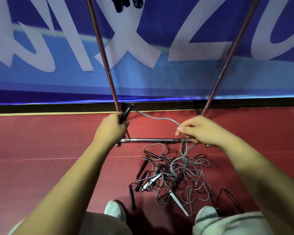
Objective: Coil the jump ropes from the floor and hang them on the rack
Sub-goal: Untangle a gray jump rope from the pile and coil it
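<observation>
My left hand (pixel 111 128) grips the black handles (pixel 125 114) of a grey jump rope. Its cord (pixel 157 118) runs right to my right hand (pixel 199 131), which pinches it between thumb and fingers. From there the cord drops into a tangled pile of ropes (pixel 175 177) on the red floor, grey and black cords mixed, with black handles and white handles. The metal rack's two slanted poles (pixel 103 53) rise in front of me and its base bar (pixel 151 140) lies just beyond the pile. Dark rope handles (pixel 121 4) hang at the top edge of the frame.
A blue banner with large white letters (pixel 143 39) covers the wall behind the rack. The red floor (pixel 41 150) stretches to the left. My two white shoes (pixel 115 210) stand just in front of the pile.
</observation>
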Demonstrator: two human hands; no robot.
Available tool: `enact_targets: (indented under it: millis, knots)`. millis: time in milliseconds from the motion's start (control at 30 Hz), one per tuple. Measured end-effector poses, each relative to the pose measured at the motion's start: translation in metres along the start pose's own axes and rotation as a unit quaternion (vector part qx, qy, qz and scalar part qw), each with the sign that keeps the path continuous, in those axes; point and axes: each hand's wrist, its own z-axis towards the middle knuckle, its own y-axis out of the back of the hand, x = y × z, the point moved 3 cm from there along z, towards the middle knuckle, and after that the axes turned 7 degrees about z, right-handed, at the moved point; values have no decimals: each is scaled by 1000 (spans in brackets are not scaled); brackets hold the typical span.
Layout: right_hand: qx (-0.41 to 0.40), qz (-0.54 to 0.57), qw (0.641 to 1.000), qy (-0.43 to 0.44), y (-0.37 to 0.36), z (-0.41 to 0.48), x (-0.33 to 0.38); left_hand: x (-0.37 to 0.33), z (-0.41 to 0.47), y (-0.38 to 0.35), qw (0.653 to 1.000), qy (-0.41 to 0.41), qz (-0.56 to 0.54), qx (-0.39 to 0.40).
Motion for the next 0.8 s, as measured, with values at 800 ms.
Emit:
enact_targets:
  millis: [800]
  knots:
    - [11,-245,966,-78,20,3,-47,-23,-6,42,728,-21,-685,38]
